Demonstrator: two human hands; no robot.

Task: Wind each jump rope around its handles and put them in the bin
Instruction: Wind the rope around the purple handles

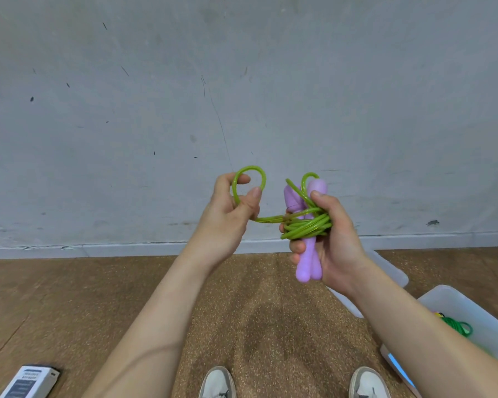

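My right hand point(334, 242) grips two purple handles point(309, 262) held side by side and upright, with several turns of green rope point(306, 226) wound around their middle. A short stretch of rope runs left to my left hand point(230, 211), which pinches the last loop of the green rope point(249, 175) between thumb and fingers. A clear plastic bin point(454, 305) stands on the floor at the lower right, partly hidden behind my right forearm; another wound green rope point(457, 327) lies inside it.
A second clear container or lid point(391, 271) lies on the brown floor behind my right wrist. A white box point(29, 382) sits at the bottom left. My two shoes point(217, 383) show at the bottom edge. A grey wall stands just ahead.
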